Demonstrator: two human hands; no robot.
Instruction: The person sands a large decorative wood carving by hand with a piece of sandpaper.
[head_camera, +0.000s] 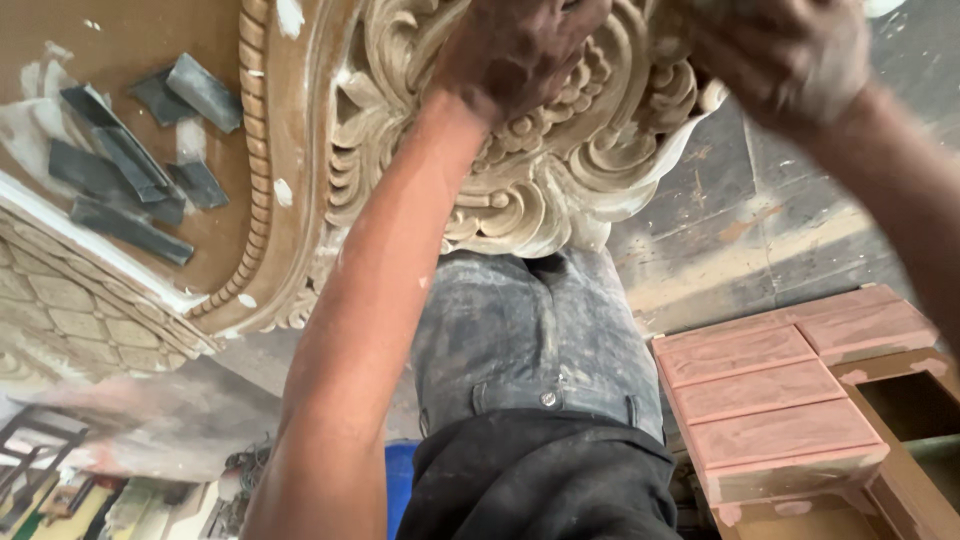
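Item: carved panel (520, 180), pale scrollwork and bead ornament, dusted white, upper centre of view, joined at left to a brown board (150, 200) with a beaded moulding (255, 150).

Left hand (515, 50): laid on the carving's top scrolls, fingers curled down against the relief. Grip appears pressed onto the wood; whether anything is pinched beneath it cannot be told.

Right hand (785, 55): at the carving's right edge, partly cut off by the frame and blurred. Grip state cannot be told.

Nearby: grey sandpaper strips (130, 170) scattered on the board, well apart from both hands. Lattice-carved piece (70, 310) at lower left. Pinkish panelled unit (770, 400) at lower right, on the floor.

Handling note, as a judgement: work in such deep relief goes best with light, even pressure following the curves, one hand steadying the edge, keeping clear of the thin scroll tips, which look liable to chip.
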